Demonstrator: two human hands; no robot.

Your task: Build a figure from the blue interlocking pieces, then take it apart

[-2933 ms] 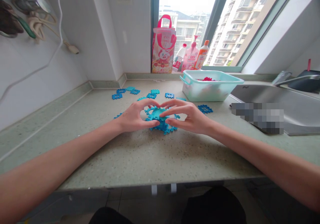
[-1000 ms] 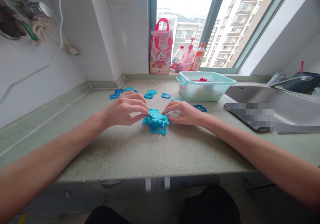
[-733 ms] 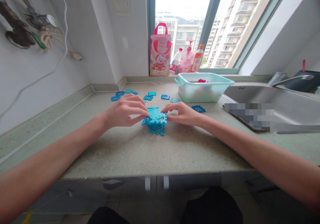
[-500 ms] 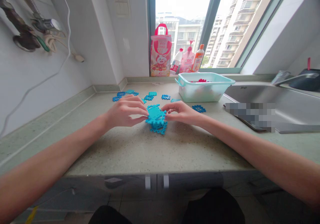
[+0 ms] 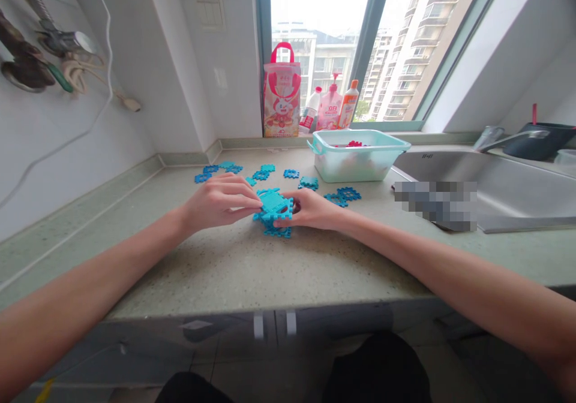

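Observation:
A light-blue cluster of interlocking plastic tiles [image 5: 274,208] with toothed edges is held between my hands, just above the counter [image 5: 216,271]. My left hand [image 5: 220,202] pinches its left edge with the thumb and fingertips. On the other side my right hand [image 5: 312,208] grips it, thumb low at the front and fingers behind, partly hidden. More blue tiles lie flat beyond: a dark blue pair [image 5: 344,196] to the right of my right hand, a teal piece [image 5: 308,182] behind it, a single dark blue tile [image 5: 291,174], and several others [image 5: 218,169] at the back left.
A pale green plastic basin [image 5: 355,163] with red pieces inside stands at the back, left of the steel sink [image 5: 517,187]. A pink bag [image 5: 282,103] and several bottles [image 5: 330,108] line the windowsill. A white cable [image 5: 105,97] hangs down the left wall.
My right hand has shifted its grip, its thumb now lower along the cluster's front edge. The left hand keeps its pinch. The whole view has swung slightly.

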